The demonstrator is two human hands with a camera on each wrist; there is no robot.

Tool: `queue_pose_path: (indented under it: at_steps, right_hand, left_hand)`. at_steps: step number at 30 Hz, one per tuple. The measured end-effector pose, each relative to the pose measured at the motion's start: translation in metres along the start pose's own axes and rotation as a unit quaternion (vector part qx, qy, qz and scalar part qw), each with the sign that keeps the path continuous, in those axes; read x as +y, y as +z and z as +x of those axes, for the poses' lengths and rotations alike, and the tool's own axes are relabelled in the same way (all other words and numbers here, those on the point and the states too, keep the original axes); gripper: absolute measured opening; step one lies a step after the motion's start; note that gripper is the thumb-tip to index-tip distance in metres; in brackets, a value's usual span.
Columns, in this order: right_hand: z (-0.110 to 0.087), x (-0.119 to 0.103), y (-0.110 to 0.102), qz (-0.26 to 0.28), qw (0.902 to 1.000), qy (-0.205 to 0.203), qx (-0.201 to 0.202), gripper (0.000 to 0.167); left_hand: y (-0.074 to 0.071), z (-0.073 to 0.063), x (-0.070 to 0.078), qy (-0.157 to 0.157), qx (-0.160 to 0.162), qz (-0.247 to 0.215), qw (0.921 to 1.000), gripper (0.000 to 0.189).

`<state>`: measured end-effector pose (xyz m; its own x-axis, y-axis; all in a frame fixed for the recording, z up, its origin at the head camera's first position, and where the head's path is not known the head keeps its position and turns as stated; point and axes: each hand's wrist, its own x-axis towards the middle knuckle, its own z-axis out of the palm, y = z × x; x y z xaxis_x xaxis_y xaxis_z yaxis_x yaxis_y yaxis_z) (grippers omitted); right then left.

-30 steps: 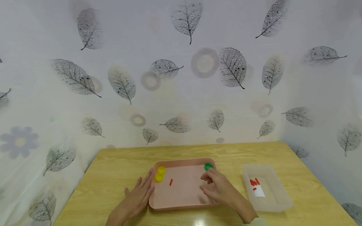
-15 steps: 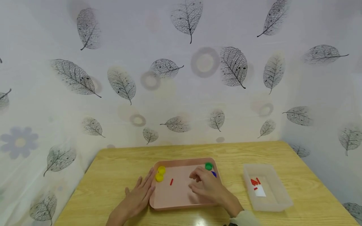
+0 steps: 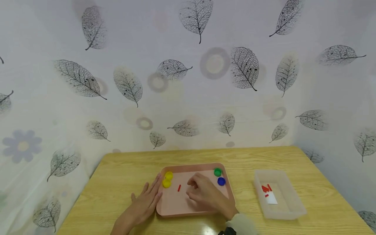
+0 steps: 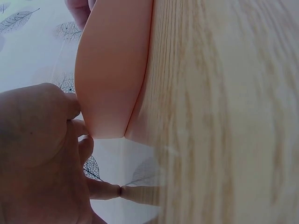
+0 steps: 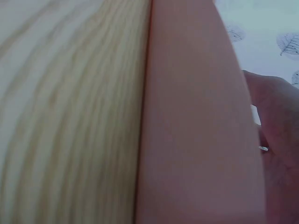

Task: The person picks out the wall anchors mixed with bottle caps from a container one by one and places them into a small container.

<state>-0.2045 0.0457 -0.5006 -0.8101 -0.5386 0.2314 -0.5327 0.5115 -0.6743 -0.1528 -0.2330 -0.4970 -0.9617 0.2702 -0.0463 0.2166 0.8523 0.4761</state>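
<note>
A pink tray point(image 3: 176, 207) lies on the wooden table, its side wall filling much of both wrist views. Inside it, a small red stick point(image 3: 179, 188) lies left of centre. Two yellow round caps point(image 3: 166, 183) touch at the back left corner; a green cap point(image 3: 217, 172) and a blue cap point(image 3: 221, 181) sit at the back right. My left hand point(image 3: 145, 203) rests with straight fingers along the tray's left rim. Over the tray's middle, just right of the red stick, is my right hand point(image 3: 206, 193), fingers bent, thumb apart from them, nothing between.
To the right of the tray stands a translucent plastic box point(image 3: 293, 199). It holds several red sticks point(image 3: 265, 189) and a white piece of paper point(image 3: 272, 198). A leaf-patterned curtain point(image 3: 188, 98) hangs behind the wooden table point(image 3: 129, 166).
My right hand has moved left from the green cap toward the red stick, uncovering the blue cap. The left hand stays on the tray's rim.
</note>
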Motion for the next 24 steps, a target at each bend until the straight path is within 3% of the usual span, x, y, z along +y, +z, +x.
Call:
queue_pose_path:
  at_steps: [4, 16, 24]
  right_hand:
    - [0.007, 0.001, 0.009, -0.008, 0.9999, 0.009, -0.010, 0.025]
    - [0.018, -0.002, 0.026, -0.022, 0.9995, 0.014, 0.017, 0.023]
    - [0.025, -0.008, 0.031, -0.042, 0.9978, 0.052, 0.006, 0.025]
  left_hand:
    - [0.001, 0.000, 0.000, 0.002, 0.003, -0.001, 1.0000, 0.058]
    - [0.000, 0.002, 0.000, 0.006, -0.009, -0.009, 0.9999, 0.058]
    - [-0.001, 0.000, 0.000, 0.004, -0.004, -0.006, 1.0000, 0.058]
